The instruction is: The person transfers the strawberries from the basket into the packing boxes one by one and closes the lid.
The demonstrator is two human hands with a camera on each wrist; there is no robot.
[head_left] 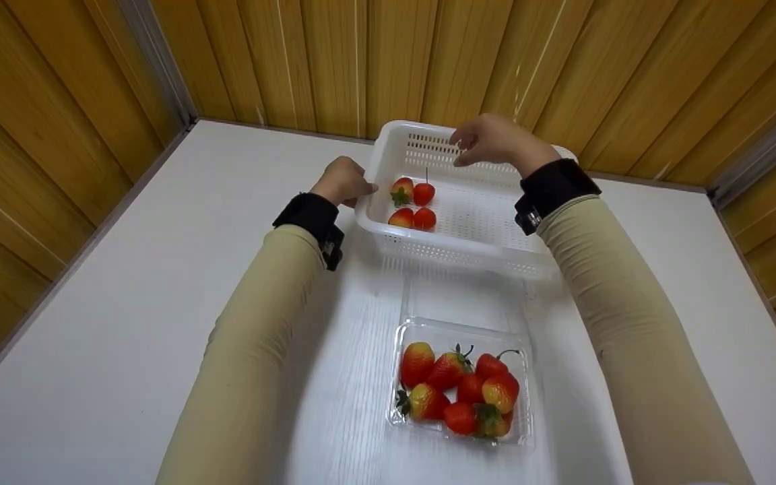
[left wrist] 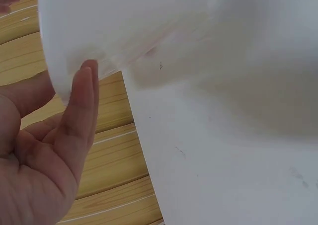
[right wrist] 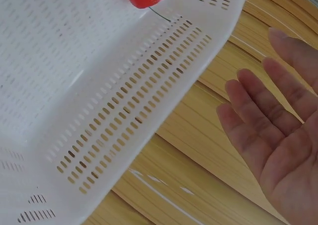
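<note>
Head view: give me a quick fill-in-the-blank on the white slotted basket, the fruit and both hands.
1. The white slotted plastic basket holds ____ red strawberries.
2. The clear plastic clamshell tray of strawberries lies ____ to the person than the basket.
3. The left hand touches the basket's ____ side.
4. The right hand, over the basket's far rim, holds ____.

Missing words: four; nearer; left; nothing

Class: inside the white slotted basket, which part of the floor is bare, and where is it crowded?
In the white slotted plastic basket, the floor's middle and right lie bare. The left end, by the left hand, is crowded with four red strawberries.
</note>
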